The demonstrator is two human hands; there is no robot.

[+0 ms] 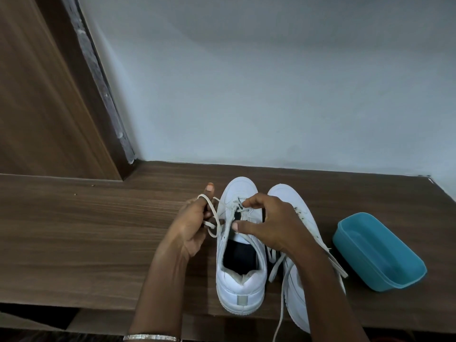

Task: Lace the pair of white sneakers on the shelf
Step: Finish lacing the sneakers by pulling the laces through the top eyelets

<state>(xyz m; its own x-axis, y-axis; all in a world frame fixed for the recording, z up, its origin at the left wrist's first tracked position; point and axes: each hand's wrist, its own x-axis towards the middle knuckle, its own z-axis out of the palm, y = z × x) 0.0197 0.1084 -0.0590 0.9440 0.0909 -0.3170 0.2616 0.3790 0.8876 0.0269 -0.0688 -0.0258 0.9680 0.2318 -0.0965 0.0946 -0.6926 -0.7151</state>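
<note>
Two white sneakers stand side by side on the wooden shelf (98, 230), toes toward the wall. The left sneaker (240, 285) has a partly threaded white lace (214, 218). My left hand (195, 223) grips a loop of that lace just left of the shoe, with the lace wrapped over a finger. My right hand (266, 223) reaches over the left sneaker's eyelets, fingers curled, pinching the lace at the tongue. The right sneaker (296, 299) lies mostly under my right forearm, and its loose laces trail over the shelf's front edge.
A teal plastic tub (385, 262) sits on the shelf right of the sneakers. A pale wall rises behind the shelf. A brown wooden door panel (44, 95) stands at the left. The shelf's front edge runs close under the sneakers' heels.
</note>
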